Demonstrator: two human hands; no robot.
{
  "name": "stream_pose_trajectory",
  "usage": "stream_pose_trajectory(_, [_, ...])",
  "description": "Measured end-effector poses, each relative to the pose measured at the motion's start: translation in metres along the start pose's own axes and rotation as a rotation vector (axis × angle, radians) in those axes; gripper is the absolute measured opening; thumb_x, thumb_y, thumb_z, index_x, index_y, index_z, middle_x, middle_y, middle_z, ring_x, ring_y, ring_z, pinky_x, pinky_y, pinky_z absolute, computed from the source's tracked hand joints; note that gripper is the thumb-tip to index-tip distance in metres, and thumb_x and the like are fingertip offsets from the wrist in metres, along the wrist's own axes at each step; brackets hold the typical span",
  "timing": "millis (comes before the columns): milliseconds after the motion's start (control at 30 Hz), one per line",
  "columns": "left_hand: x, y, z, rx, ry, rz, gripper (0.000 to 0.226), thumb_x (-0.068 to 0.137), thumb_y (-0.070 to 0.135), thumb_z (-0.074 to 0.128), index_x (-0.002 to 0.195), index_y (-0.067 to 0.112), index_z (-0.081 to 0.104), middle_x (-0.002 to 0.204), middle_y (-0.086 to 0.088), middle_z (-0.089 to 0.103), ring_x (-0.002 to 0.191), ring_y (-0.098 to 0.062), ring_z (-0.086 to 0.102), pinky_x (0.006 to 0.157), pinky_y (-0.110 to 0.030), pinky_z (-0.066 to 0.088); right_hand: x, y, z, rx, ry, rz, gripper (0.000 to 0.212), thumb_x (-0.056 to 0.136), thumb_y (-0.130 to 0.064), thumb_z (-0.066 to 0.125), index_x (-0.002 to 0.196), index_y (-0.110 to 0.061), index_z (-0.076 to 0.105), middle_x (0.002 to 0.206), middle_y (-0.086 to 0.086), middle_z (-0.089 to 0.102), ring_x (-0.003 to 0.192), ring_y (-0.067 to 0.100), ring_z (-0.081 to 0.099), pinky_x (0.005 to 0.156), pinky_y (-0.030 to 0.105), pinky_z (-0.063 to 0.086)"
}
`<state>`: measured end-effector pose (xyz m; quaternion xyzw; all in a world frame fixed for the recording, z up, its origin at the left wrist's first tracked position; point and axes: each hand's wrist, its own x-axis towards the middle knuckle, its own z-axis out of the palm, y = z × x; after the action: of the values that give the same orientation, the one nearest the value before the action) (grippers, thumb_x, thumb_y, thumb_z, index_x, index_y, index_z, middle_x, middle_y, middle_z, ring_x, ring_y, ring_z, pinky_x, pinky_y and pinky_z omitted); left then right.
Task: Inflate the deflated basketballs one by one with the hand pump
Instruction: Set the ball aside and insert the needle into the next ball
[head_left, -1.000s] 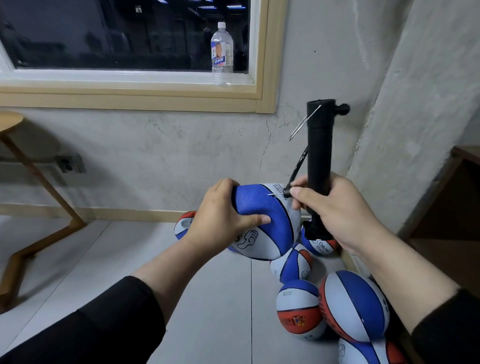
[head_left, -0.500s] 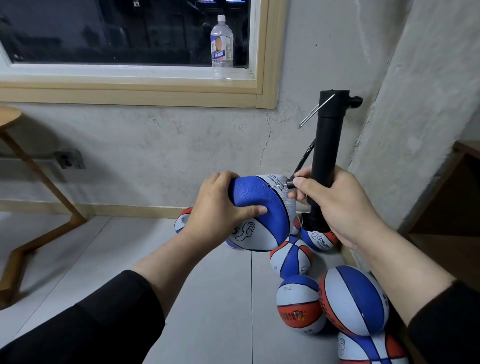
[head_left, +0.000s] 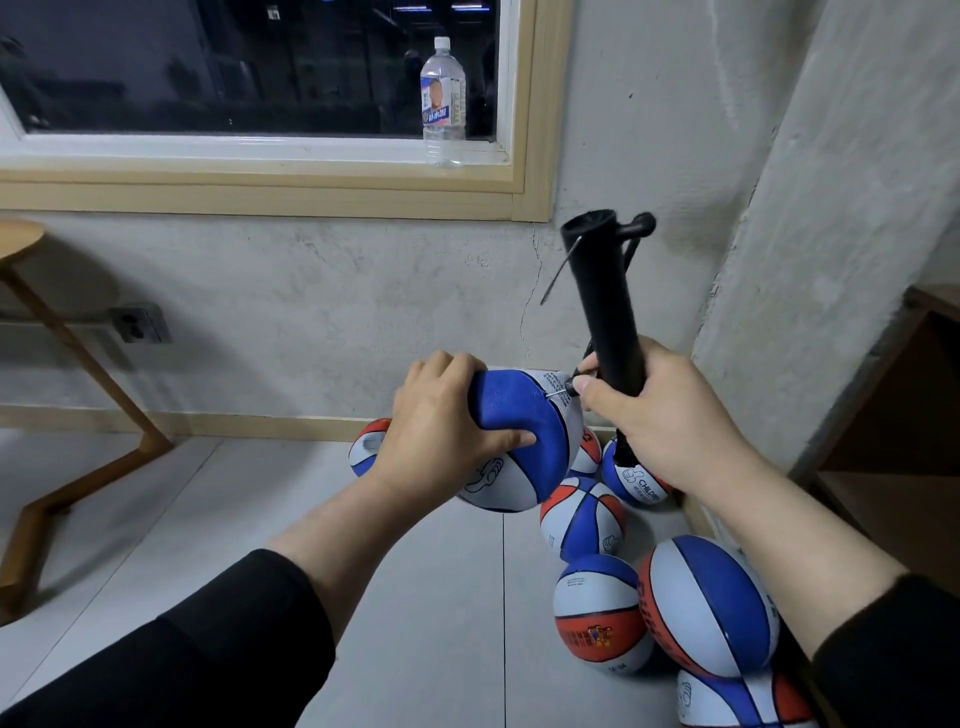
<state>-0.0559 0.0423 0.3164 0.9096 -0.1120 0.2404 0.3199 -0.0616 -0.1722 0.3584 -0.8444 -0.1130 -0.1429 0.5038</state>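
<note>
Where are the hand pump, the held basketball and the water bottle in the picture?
hand pump (head_left: 605, 306): head view, on the middle of its black barrel.
held basketball (head_left: 514, 410): head view, on its dented blue panel.
water bottle (head_left: 442, 104): head view, on its label, on the window sill.
</note>
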Motion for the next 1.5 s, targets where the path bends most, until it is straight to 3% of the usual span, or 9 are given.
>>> stream_pose_trajectory(133, [0.001,-0.001,0.003,0.035,0.023,0.036,0.063,0.065,0.05,0.093,0.102,0.011,0.061,0.098,0.002,0.049,0.098,-0.026,0.046,0.088,-0.049,0.046,-0.001,-0.001,0.002,-0.078,-0.004,-0.002,0.015,0.092,-0.024,0.074,0.085,-0.03,0.063,0.079,-0.006,0.068,0.074,0.01,0.061,0.061,0.012,0.045])
stream_pose_trajectory(267, [0.002,0.0,0.007,0.067,0.061,0.079,0.06,0.064,0.05,0.093,0.085,0.015,0.05,0.089,0.002,0.047,0.09,-0.024,0.04,0.08,-0.042,0.041,-0.002,-0.002,0.005,-0.084,-0.012,-0.002,0.01,0.092,-0.027,0.075,0.092,-0.027,0.065,0.084,-0.003,0.07,0.084,0.018,0.065,0.075,0.032,0.054])
stream_pose_trajectory(367, [0.002,0.0,0.009,0.082,0.095,0.109,0.063,0.063,0.049,0.094,0.079,0.019,0.041,0.083,0.004,0.045,0.087,-0.024,0.039,0.077,-0.04,0.037,-0.004,-0.001,0.008,-0.071,-0.016,0.014,0.009,0.092,-0.028,0.074,0.094,-0.027,0.065,0.082,-0.004,0.068,0.083,0.018,0.065,0.075,0.033,0.055])
stream_pose_trajectory(567, [0.001,0.001,0.014,0.152,0.177,0.185,0.067,0.059,0.044,0.098,0.076,0.024,0.036,0.078,0.007,0.039,0.082,-0.023,0.038,0.079,-0.04,0.033,-0.006,0.003,0.01,-0.053,-0.006,0.027,0.014,0.092,-0.027,0.075,0.087,-0.033,0.063,0.079,-0.009,0.067,0.08,0.01,0.064,0.069,0.022,0.049])
stream_pose_trajectory(767, [0.0,0.005,0.015,0.194,0.238,0.271,0.068,0.059,0.041,0.099,0.075,0.025,0.035,0.074,0.007,0.037,0.076,-0.022,0.039,0.077,-0.042,0.036,-0.007,0.006,0.015,0.004,-0.014,0.064,0.009,0.092,-0.025,0.075,0.092,-0.028,0.066,0.076,-0.002,0.071,0.079,0.018,0.069,0.074,0.031,0.059])
stream_pose_trajectory(1000, [0.0,0.007,0.015,0.205,0.272,0.336,0.068,0.06,0.037,0.099,0.075,0.024,0.034,0.072,0.007,0.037,0.074,-0.022,0.038,0.08,-0.044,0.041,-0.008,0.005,0.02,0.006,-0.049,0.058,0.007,0.092,-0.026,0.074,0.097,-0.027,0.068,0.081,-0.004,0.07,0.085,0.017,0.067,0.076,0.028,0.056])
stream_pose_trajectory(1267, [0.002,0.001,0.021,0.24,-0.052,0.068,0.05,0.079,0.057,0.082,0.084,0.023,0.045,0.076,0.013,0.033,0.086,-0.018,0.039,0.086,-0.032,0.023,-0.003,0.021,0.02,0.082,-0.075,0.129,0.011,0.095,-0.032,0.072,0.1,-0.022,0.069,0.073,-0.007,0.07,0.068,0.003,0.063,0.068,0.023,0.05])
stream_pose_trajectory(1367, [0.002,-0.004,0.023,0.204,-0.094,-0.035,0.051,0.08,0.06,0.079,0.085,0.022,0.047,0.079,0.011,0.037,0.087,-0.018,0.041,0.082,-0.033,0.026,-0.002,0.029,0.02,0.272,-0.045,0.193,0.018,0.097,-0.031,0.068,0.103,-0.013,0.067,0.07,0.001,0.066,0.07,0.012,0.06,0.073,0.029,0.053])
stream_pose_trajectory(1500, [-0.003,-0.02,0.028,0.145,-0.155,-0.145,0.052,0.081,0.056,0.081,0.079,0.023,0.041,0.083,0.009,0.039,0.085,-0.021,0.044,0.074,-0.035,0.031,-0.002,0.04,0.025,0.426,-0.074,0.292,0.019,0.099,-0.026,0.066,0.104,-0.009,0.06,0.072,0.009,0.055,0.059,0.022,0.053,0.063,0.034,0.054])
